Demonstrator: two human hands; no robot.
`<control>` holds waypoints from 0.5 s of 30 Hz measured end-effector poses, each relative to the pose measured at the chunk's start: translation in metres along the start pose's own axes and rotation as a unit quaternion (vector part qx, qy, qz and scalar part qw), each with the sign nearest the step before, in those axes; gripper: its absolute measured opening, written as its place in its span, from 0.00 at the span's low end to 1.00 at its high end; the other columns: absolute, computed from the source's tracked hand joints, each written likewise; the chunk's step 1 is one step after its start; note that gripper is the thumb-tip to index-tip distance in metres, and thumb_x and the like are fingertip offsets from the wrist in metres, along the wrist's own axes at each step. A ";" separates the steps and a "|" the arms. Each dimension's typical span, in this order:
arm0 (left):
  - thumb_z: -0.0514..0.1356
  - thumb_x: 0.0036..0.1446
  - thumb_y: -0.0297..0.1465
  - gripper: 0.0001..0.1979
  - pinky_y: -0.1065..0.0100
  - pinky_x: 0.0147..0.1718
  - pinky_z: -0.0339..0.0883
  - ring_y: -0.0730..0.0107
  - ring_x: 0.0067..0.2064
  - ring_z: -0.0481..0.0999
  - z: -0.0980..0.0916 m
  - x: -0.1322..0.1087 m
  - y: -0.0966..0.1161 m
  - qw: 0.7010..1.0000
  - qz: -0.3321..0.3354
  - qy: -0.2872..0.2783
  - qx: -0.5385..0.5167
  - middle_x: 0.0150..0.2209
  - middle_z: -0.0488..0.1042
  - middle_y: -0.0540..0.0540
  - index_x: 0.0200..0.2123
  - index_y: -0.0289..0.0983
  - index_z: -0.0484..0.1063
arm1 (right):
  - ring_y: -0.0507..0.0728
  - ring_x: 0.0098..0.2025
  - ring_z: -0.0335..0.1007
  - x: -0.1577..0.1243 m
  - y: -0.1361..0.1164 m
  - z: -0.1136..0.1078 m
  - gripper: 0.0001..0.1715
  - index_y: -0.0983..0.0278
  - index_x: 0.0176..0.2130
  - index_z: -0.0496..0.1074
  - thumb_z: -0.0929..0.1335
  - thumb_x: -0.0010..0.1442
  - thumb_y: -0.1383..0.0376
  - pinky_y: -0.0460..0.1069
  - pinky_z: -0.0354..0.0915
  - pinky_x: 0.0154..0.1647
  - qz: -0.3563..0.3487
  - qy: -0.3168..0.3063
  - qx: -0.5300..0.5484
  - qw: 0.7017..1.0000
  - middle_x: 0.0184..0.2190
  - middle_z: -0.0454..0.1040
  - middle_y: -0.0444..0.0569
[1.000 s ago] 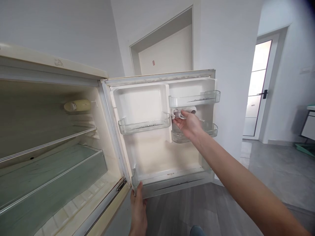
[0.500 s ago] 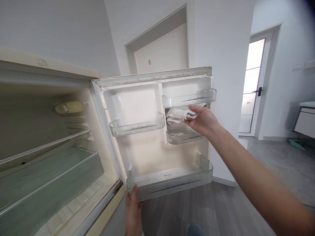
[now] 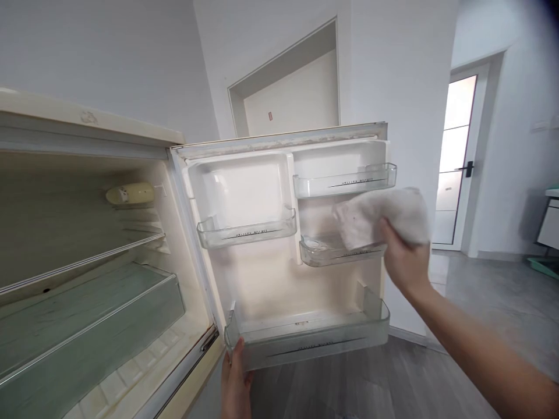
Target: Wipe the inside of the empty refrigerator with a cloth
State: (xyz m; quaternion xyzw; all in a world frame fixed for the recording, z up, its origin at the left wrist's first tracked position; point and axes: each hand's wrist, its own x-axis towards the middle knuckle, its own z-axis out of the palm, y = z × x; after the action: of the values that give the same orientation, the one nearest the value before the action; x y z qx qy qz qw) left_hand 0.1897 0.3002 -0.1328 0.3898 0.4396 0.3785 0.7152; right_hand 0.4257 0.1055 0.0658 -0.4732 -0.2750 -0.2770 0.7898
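A white cloth (image 3: 379,215), blurred by motion, is gripped in my right hand (image 3: 406,262) in front of the right side of the open fridge door (image 3: 279,279). It hangs before the gap between the upper right door shelf (image 3: 345,185) and the middle right door shelf (image 3: 323,256), covering part of the latter. My left hand (image 3: 236,378) holds the lower left corner of the long bottom door shelf (image 3: 314,346), thumb on its front and the other fingers mostly hidden behind. Another clear door shelf (image 3: 248,231) sits on the left half.
To the left is the open fridge interior, with a glass shelf (image 3: 82,265), a greenish clear drawer (image 3: 100,326) and a yellowish lamp cover (image 3: 131,193). A wall niche (image 3: 297,87) is behind the door. At far right stand a glazed door (image 3: 456,157) and a white cabinet (image 3: 550,224).
My right hand has drawn the cloth out from between the right door shelves, toward me and to the right. My left hand stays at the bottom shelf's corner. The view has shifted slightly.
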 end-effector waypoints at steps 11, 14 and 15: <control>0.56 0.56 0.49 0.29 0.51 0.63 0.56 0.55 0.65 0.61 -0.005 0.002 -0.005 1.000 0.016 -0.017 -0.007 0.66 0.60 0.48 0.60 0.49 0.59 | 0.68 0.56 0.64 0.026 0.003 0.054 0.24 0.58 0.53 0.72 0.62 0.58 0.67 0.62 0.65 0.50 -0.197 -0.384 -0.304 0.849 0.56 0.70 0.52; 0.55 0.57 0.49 0.30 0.52 0.64 0.55 0.54 0.66 0.59 -0.002 -0.003 -0.002 1.000 0.007 -0.017 -0.007 0.67 0.56 0.46 0.61 0.47 0.58 | 0.68 0.55 0.65 0.030 0.001 0.068 0.23 0.61 0.50 0.74 0.61 0.57 0.70 0.59 0.66 0.47 -0.205 -0.415 -0.338 0.819 0.54 0.70 0.55; 0.55 0.57 0.49 0.30 0.52 0.64 0.54 0.54 0.66 0.58 0.000 -0.004 -0.001 1.000 0.005 -0.015 -0.006 0.68 0.54 0.46 0.61 0.47 0.58 | 0.68 0.54 0.64 0.030 0.001 0.071 0.23 0.63 0.49 0.74 0.61 0.57 0.71 0.58 0.65 0.46 -0.219 -0.424 -0.346 0.808 0.54 0.70 0.57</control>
State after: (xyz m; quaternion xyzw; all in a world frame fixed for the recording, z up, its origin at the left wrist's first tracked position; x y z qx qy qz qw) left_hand 0.1881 0.2961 -0.1323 0.3935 0.4247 0.3791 0.7218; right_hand 0.4355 0.1644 0.1145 -0.7126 -0.5648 -0.2915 0.2970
